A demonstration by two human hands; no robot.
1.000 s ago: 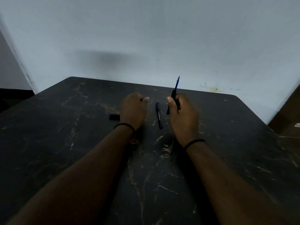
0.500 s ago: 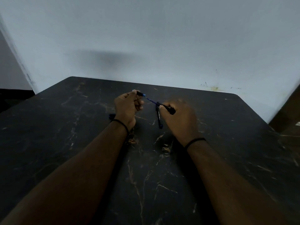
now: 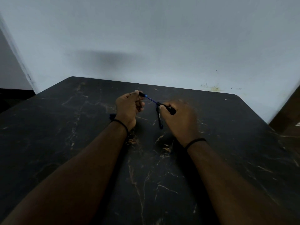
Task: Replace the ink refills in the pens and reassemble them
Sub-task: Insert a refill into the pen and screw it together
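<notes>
So I've got one pen apart over the table (image 3: 81, 143) right now. My left hand (image 3: 128, 106) has its grip pinched on a short black end piece (image 3: 141, 94) with a light blue tip, and my right hand (image 3: 178, 117) has its grip curled round the black pen barrel (image 3: 168, 109). The thin blue refill (image 3: 151, 99) runs between the two, partly out in the open, so as far as I can tell I'm mid-way on this one: the refill is lined up with the barrel but not seated all the way, and the pieces aren't joined yet. Can't tell from here whether it's the old refill or the fresh one. Progress-wise I'd call it early to middle, since nothing on the table looks clearly finished. Count: one pen in my hands in bits, one second pen (image 3: 159, 119) lying on the table just below my right thumb, looks whole with a blue end toward me, and one small dark piece (image 3: 112, 116) peeking out from behind my left wrist, maybe a cap, too hidden to say. So two pens, one visible refill, one mystery bit. I don't see any spare refills lying around. Still left, I reckon: push this refill home, close it up, then do the second pen.
</notes>
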